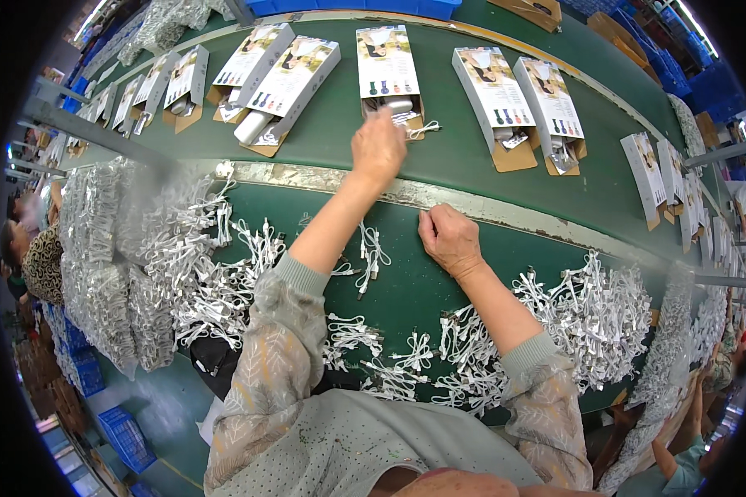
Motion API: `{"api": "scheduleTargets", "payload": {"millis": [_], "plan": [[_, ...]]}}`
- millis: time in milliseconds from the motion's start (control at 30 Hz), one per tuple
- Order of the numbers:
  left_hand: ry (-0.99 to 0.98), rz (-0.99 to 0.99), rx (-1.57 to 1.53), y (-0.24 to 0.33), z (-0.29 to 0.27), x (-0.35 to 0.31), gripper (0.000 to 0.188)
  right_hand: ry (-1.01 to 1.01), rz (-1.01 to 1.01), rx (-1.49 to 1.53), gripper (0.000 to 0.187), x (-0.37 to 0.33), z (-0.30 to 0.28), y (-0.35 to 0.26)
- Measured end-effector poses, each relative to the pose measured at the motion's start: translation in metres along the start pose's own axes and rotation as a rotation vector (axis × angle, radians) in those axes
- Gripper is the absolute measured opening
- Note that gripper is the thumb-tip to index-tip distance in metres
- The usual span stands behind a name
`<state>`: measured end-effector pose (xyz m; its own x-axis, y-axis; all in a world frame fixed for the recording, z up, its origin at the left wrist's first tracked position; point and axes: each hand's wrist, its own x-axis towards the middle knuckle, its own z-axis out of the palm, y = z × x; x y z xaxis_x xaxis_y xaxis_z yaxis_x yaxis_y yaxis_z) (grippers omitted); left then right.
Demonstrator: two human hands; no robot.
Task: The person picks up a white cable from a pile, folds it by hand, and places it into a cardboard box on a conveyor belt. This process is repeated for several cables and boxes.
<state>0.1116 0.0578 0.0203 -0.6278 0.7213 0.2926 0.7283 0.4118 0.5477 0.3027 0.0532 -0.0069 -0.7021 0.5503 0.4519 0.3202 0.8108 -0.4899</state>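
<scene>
My left hand point(379, 149) reaches across the metal rail to the near, open end of a printed white carton point(388, 68). Its fingers are closed at the flap, around part of a white cable point(423, 130) whose loose end sticks out to the right; the fingertips are partly hidden. Inside that carton's mouth a white rounded device point(399, 107) shows. My right hand point(450, 238) rests curled into a fist by the near side of the rail, with nothing visible in it. Below it, bundled white cables point(593, 319) lie heaped on the green table.
More open cartons point(294, 79) stand along the green belt point(307, 153), left and right. A worn metal rail point(506, 211) divides belt from table. Clear plastic bags of cables point(99, 248) are piled at left, beside another cable heap point(195, 273). Metal posts point(99, 128) rise at both sides.
</scene>
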Motion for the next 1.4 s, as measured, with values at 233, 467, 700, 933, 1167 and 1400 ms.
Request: {"api": "scheduleTargets", "payload": {"millis": [233, 467, 700, 933, 1167, 1400], "plan": [[-0.137, 0.21, 0.031, 0.016, 0.042, -0.008, 0.013, 0.002, -0.035, 0.026, 0.018, 0.005, -0.001, -0.008], [-0.134, 0.362, -0.082, 0.027, 0.044, -0.015, 0.011, -0.001, -0.015, -0.014, 0.017, 0.002, -0.003, -0.001], [-0.207, 0.45, 0.078, 0.056, 0.059, -0.006, 0.009, 0.048, -0.029, 0.052, 0.011, 0.003, 0.005, -0.007], [-0.187, 0.183, -0.122, 0.026, -0.028, -0.049, 0.019, 0.033, -0.013, 0.018, 0.013, -0.002, -0.004, -0.002], [-0.11, -0.059, 0.192, -0.037, -0.058, -0.032, 0.022, 0.03, -0.029, 0.026, 0.018, 0.003, -0.001, -0.004], [-0.231, 0.22, -0.197, 0.0, -0.048, -0.034, 0.031, 0.021, -0.009, 0.005, 0.018, 0.0, 0.0, -0.001]]}}
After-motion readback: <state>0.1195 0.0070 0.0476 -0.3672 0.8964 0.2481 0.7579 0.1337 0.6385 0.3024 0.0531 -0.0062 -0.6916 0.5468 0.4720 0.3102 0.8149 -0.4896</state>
